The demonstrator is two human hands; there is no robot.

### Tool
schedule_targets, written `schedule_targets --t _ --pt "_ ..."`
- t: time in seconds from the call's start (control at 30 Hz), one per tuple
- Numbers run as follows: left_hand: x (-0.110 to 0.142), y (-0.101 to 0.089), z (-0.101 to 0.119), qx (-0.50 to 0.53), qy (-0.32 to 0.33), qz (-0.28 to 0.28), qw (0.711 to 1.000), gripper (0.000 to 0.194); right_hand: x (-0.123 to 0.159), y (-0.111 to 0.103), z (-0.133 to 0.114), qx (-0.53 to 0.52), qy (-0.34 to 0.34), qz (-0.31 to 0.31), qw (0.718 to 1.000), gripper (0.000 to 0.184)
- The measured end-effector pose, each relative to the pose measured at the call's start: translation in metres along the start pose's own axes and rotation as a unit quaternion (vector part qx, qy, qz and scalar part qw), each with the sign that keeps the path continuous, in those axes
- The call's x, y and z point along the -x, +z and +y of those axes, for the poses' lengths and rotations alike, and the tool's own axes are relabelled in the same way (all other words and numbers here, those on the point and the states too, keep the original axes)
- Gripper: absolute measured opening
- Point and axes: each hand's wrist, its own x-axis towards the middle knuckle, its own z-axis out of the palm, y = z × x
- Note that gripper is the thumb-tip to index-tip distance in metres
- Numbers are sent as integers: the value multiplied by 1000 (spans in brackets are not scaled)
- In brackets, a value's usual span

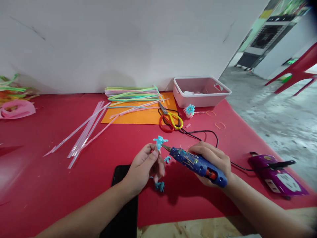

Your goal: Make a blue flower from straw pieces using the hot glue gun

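Glue gun (198, 164): blue, long axis slanted, nozzle pointing up-left at the blue straw piece (159, 142), above the red table (61, 178).
Right hand (213, 160): fingers wrapped closed around the gun body.
Left hand (146, 165): fingertips pinching the straw piece.
Nearby: scissors (170, 120), power strip (277, 175).

Left hand (146, 167) pinching blue straw flower (159, 142), right hand (213, 160) gripping glue gun (198, 164), nozzle touching flower

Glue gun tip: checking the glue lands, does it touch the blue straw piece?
Cannot tell: in the head view the glue gun nozzle meets the blue straw piece, blurred.
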Motion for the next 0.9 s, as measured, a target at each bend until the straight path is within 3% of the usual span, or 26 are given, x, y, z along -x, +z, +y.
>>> schedule_targets --t 0.27,0.9 --pt "1 0 0 -8 1 0 1000 24 -3 0 -1 18 3 0 1000 14" --pt "0 2 3 12 -16 9 1000 27 -5 0 -2 39 0 0 999 11"
